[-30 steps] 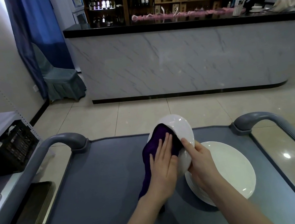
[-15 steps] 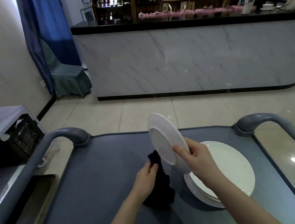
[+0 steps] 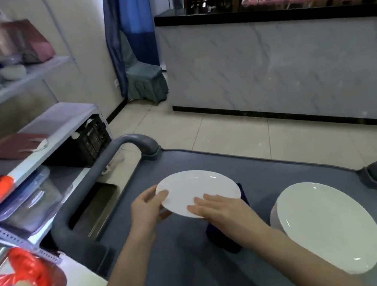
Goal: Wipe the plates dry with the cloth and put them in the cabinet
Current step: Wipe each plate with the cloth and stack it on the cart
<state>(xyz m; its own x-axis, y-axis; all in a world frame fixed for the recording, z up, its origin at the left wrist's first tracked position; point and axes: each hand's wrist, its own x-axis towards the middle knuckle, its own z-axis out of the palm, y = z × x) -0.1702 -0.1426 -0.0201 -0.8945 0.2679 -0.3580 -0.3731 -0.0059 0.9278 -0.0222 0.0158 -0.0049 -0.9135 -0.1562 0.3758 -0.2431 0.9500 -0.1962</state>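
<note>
A small white plate (image 3: pixel 196 189) is held level above the grey cart top (image 3: pixel 272 174). My left hand (image 3: pixel 147 209) grips its left rim, thumb on top and fingers under. My right hand (image 3: pixel 218 207) holds its near right rim, fingers lying over the top. The dark purple cloth (image 3: pixel 225 239) lies loose on the cart under the plate and my right wrist, mostly hidden. A stack of larger white plates (image 3: pixel 325 225) stands on the cart to the right.
A metal shelf rack (image 3: pixel 38 151) stands at the left with a black crate (image 3: pixel 88 142), plastic boxes and red bags. The cart's grey handles (image 3: pixel 104 169) rise at both sides. A marble counter (image 3: pixel 281 69) lies ahead across tiled floor.
The cloth was let go onto the cart. The plate went from upright in my right hand to level in both hands, shifted left. My view turned left toward the shelf rack.
</note>
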